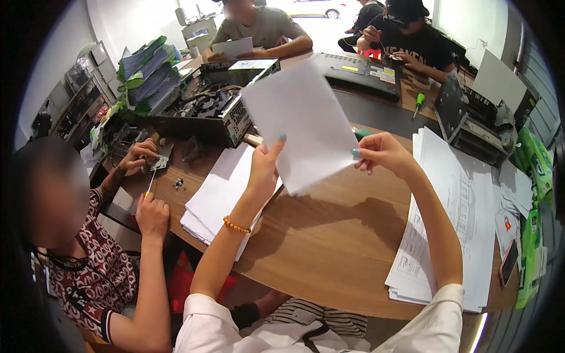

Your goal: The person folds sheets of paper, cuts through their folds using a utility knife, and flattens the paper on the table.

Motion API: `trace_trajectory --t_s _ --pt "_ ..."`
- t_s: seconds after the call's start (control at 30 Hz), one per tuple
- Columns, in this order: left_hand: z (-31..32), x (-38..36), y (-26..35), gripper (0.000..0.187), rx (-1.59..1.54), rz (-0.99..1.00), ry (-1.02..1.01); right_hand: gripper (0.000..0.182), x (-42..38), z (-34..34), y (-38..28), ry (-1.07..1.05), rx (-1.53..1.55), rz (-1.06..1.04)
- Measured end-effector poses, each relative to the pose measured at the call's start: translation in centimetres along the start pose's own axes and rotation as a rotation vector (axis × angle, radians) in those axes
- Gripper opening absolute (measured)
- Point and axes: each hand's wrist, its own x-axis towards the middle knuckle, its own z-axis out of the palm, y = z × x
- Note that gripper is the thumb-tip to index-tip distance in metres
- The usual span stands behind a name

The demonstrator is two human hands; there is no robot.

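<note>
A white sheet of paper (303,117), perhaps more than one layer, is held up in the air above the table. My left hand (263,162) grips its lower left edge, thumb on the near face and the other fingers hidden behind. At the lower right corner, my right hand (379,154) pinches the paper between thumb and fingers. Below and left of the sheet lies a stack of white paper (220,185), partly covered by my left forearm. To the right, under my right forearm, a larger pile of printed sheets (453,217) spreads over the table.
An opened computer case (203,106) and a black laptop (359,73) stand beyond the paper. At left a person works with a screwdriver (150,185). Two others sit across the table (318,247). A green screwdriver (419,103) and a phone (508,263) lie at right.
</note>
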Motion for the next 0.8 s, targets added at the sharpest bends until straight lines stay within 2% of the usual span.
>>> trace_trajectory --t_s 0.1,0.17,0.2,0.23,0.3,0.33,0.43,0.47,0.5,0.57,0.67,0.7,0.73,0.8 --pt "-1.1 0.5 -0.5 0.026 0.233 0.104 -0.043 0.018 -0.3 -0.5 0.0 -0.01 -0.006 0.057" --pt "-0.9 0.9 -1.0 0.023 0.24 0.12 -0.029 0.023 0.5 -1.4 0.7 0.045 -0.062 0.057" --pt "-1.3 1.3 -1.2 0.024 0.25 0.091 -0.02 0.032 1.1 -1.8 1.1 0.231 -0.317 0.008" --pt "-1.5 1.4 -1.3 0.024 0.265 0.057 -0.01 0.032 1.7 -2.2 2.0 0.236 -0.313 0.012" --pt "-1.4 1.0 -1.2 0.025 0.284 0.029 -0.014 0.045 2.5 -2.5 4.5 0.682 -1.318 -0.425" --pt "-1.3 0.7 -1.0 0.024 0.278 0.03 0.012 0.049 2.8 -2.3 5.2 0.58 -1.301 -0.205" --pt "-1.3 0.1 -0.2 0.023 0.284 0.016 0.02 0.039 3.6 -2.2 7.6 0.585 -1.276 -0.136" --pt "-1.4 -0.1 0.1 0.024 0.286 0.004 0.018 0.029 3.5 -2.3 7.5 0.617 -1.233 -0.167" --pt "-1.5 -0.4 0.4 0.024 0.29 -0.007 0.02 0.029 3.4 -2.4 7.6 0.618 -1.227 -0.169" --pt "-1.5 -1.1 1.1 0.024 0.274 0.043 0.01 0.025 2.8 -1.9 6.9 0.765 -1.22 -0.233" --pt "-0.8 -2.9 2.6 0.02 0.415 0.359 0.016 0.03 0.0 -2.3 4.8 0.812 -1.044 -0.285" --pt "-1.0 -3.3 3.0 0.02 0.418 0.356 0.019 0.032 -1.2 -2.4 4.1 0.829 -0.965 -0.284" --pt "-1.6 -3.6 3.5 0.018 0.599 0.459 -0.028 0.033 -2.5 -2.8 3.7 0.836 -0.955 -0.311" --pt "-0.7 -4.8 4.2 0.018 0.634 0.697 -0.267 0.033 -5.6 -3.5 2.9 0.833 -0.918 -0.354"
